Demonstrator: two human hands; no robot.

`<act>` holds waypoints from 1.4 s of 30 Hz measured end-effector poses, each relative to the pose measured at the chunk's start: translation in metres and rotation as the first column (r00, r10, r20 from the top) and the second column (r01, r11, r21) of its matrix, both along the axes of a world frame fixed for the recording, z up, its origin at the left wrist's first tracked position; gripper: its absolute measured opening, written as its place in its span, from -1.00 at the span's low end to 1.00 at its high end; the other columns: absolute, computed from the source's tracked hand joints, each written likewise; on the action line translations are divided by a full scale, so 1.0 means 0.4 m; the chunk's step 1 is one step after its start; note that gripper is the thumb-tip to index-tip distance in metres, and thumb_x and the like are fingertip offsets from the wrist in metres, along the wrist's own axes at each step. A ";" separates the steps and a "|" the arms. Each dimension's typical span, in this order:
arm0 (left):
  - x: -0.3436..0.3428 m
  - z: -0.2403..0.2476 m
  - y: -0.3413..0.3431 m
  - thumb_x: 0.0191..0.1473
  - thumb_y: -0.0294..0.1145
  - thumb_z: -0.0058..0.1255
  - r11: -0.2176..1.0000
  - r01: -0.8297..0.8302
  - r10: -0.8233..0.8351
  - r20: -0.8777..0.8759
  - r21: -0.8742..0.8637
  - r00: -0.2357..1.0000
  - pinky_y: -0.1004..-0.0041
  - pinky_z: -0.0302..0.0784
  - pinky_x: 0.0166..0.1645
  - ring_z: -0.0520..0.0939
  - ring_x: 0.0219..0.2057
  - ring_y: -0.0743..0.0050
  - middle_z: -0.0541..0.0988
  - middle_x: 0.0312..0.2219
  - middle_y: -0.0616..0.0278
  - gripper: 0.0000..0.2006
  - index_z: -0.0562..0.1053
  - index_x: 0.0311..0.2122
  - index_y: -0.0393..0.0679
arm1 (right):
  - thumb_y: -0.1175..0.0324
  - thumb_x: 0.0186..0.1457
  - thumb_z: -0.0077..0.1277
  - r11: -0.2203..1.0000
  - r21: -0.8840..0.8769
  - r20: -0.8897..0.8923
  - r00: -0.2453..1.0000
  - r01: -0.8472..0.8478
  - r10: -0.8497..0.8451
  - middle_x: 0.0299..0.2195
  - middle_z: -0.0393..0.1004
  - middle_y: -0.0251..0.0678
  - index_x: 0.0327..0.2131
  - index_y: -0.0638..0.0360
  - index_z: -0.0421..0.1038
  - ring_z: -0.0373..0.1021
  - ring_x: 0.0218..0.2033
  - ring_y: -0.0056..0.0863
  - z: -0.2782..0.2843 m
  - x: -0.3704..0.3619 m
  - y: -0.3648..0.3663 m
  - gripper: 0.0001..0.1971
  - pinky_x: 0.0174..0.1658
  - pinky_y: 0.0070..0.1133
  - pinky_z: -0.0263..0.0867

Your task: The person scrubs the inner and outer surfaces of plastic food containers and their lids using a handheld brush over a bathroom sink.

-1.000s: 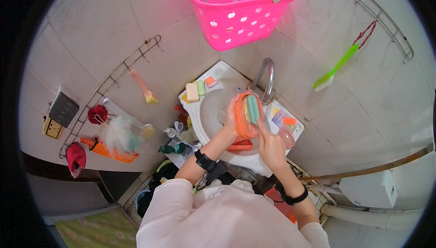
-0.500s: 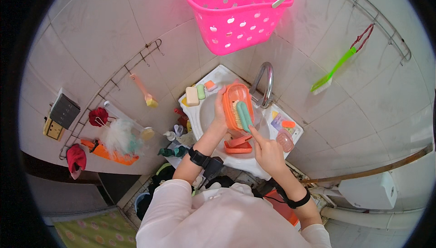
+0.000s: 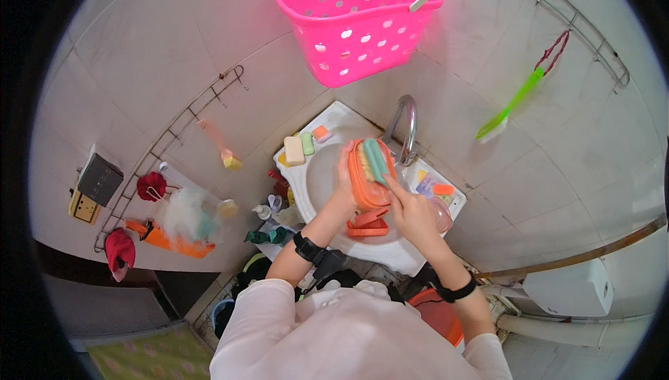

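Observation:
Over the sink my left hand (image 3: 343, 183) is closed around the side of an orange plastic box (image 3: 364, 192) with see-through parts. My right hand (image 3: 412, 214) grips a teal-handled scrubbing brush (image 3: 377, 160), index finger stretched along it. Pale bristles of the brush lie against the inside of the box, toward its far end. Below the box, in the basin, rest red-orange plastic pieces (image 3: 368, 225). Part of the left fingers is hidden behind the box.
The white sink (image 3: 322, 188) has a curved metal faucet (image 3: 408, 126) at its back right. Soap bars (image 3: 294, 151) sit on the left ledge, a clear pink dish (image 3: 440, 214) on the right. A pink basket (image 3: 359, 39) hangs above; a green brush (image 3: 512, 105) hangs on the right wall.
The brush has slid from the box's middle and near part toward its far end. The box has dropped slightly and tilted a little in my left hand.

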State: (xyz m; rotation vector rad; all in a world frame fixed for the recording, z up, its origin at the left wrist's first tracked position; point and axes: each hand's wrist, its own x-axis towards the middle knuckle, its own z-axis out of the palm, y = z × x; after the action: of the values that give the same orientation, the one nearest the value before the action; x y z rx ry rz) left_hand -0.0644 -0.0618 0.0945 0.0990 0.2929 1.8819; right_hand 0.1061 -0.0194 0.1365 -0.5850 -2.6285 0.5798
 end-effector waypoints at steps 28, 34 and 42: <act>-0.005 -0.034 0.005 0.12 -0.05 -0.27 1.000 -0.013 0.015 -0.140 0.016 0.990 0.22 0.45 -0.05 0.51 -0.16 0.18 0.46 -0.17 -0.01 -0.51 0.28 0.01 -0.23 | 0.43 0.01 -0.09 0.961 0.264 0.143 0.983 0.078 -0.119 -0.62 0.42 -0.07 0.04 -0.08 0.30 0.37 -0.66 -0.20 -0.002 -0.014 0.049 -0.55 -0.58 -0.34 0.23; -0.024 -0.055 -0.010 -0.03 -0.18 -0.14 0.995 -0.059 0.073 -0.191 0.082 0.979 0.29 0.48 -0.10 0.52 -0.18 0.25 0.46 -0.16 0.04 -0.51 0.28 -0.01 -0.25 | 0.42 0.01 -0.05 0.995 0.103 0.018 1.000 -0.006 0.005 -0.70 0.37 -0.09 0.07 -0.05 0.26 0.37 -0.70 -0.19 -0.080 0.027 -0.017 -0.52 -0.63 -0.35 0.27; 0.007 -0.028 -0.002 -0.03 -0.20 -0.14 0.977 -0.209 0.213 -0.178 0.039 0.961 0.27 0.46 -0.08 0.51 -0.17 0.24 0.45 -0.16 0.02 -0.51 0.27 -0.01 -0.27 | 0.44 0.03 -0.11 1.000 0.003 -0.049 0.999 0.021 -0.021 -0.70 0.35 -0.02 0.05 -0.01 0.28 0.36 -0.66 -0.10 -0.030 -0.026 0.019 -0.56 -0.56 -0.32 0.26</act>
State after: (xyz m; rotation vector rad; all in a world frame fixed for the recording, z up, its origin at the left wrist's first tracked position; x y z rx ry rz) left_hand -0.0617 -0.0627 0.0834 0.2623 0.4233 2.0921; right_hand 0.0958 -0.0119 0.1245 -0.5894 -2.5739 0.5761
